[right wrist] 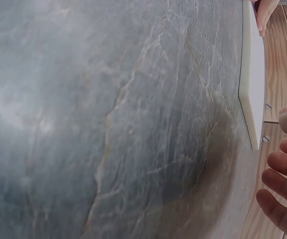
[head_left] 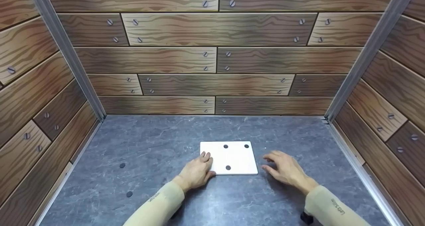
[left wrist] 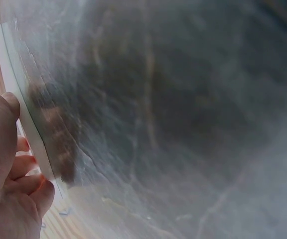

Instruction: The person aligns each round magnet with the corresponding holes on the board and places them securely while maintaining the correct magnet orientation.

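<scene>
A thin white rectangular board [head_left: 240,158] lies flat on the grey marbled surface. Three small black discs show on it: one disc [head_left: 225,146] at the far middle, another disc [head_left: 246,146] near the far right corner, a third disc [head_left: 228,168] close to the front edge. My left hand [head_left: 194,171] grips the board's near left corner, thumb at the front edge and fingers over the left side. In the left wrist view the thumb and fingers meet the board's edge [left wrist: 26,107]. Just right of the board, my right hand [head_left: 284,168] hovers with loosely bent fingers, holding nothing.
Two loose black discs lie on the surface to the left, one disc [head_left: 122,165] farther away and one disc [head_left: 129,194] nearer. Walls with a wood-plank print [head_left: 215,60] enclose the back and both sides, with metal strips [head_left: 362,56] at the corners.
</scene>
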{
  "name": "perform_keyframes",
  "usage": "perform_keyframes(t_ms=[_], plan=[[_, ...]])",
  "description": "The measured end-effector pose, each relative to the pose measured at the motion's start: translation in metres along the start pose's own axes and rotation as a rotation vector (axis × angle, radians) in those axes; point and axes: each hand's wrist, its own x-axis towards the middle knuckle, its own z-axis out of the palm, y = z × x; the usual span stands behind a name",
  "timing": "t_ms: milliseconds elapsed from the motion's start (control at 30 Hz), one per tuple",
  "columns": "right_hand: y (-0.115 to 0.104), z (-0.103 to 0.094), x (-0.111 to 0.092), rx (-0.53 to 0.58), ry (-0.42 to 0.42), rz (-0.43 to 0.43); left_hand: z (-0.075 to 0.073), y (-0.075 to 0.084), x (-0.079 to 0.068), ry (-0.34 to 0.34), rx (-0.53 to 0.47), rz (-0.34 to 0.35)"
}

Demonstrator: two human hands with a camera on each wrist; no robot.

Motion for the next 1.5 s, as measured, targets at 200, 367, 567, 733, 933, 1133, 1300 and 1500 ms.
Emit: perform_keyframes(t_ms=[200,367,567,733,933,1133,1300,1500], plan=[[0.006,-0.001,-0.007,0.021,0.044,-0.015,-0.001,0.001,0.0,0.009,0.013,0.004],[0.01,-0.003,-0.01,-0.003,0.039,-0.019,-0.001,0.001,0.0,0.007,0.009,-0.001],[0.012,-0.006,-0.013,-0.017,-0.001,0.015,0.0,0.003,-0.001,0.003,-0.001,-0.016],[0.015,-0.01,-0.015,-0.019,0.008,0.015,0.0,0.003,0.0,0.003,0.009,-0.021],[0.02,-0.015,-0.017,-0.026,0.063,-0.014,0.0,0.002,0.001,0.017,0.009,-0.014],[0.025,-0.018,-0.021,-0.024,0.08,-0.024,0.0,0.002,0.001,0.016,-0.001,-0.016],[0.028,-0.022,-0.023,-0.034,0.075,-0.014,0.0,0.001,0.001,0.002,0.005,-0.024],[0.032,-0.031,-0.026,-0.037,0.088,-0.011,-0.002,0.002,0.002,-0.025,-0.016,-0.033]])
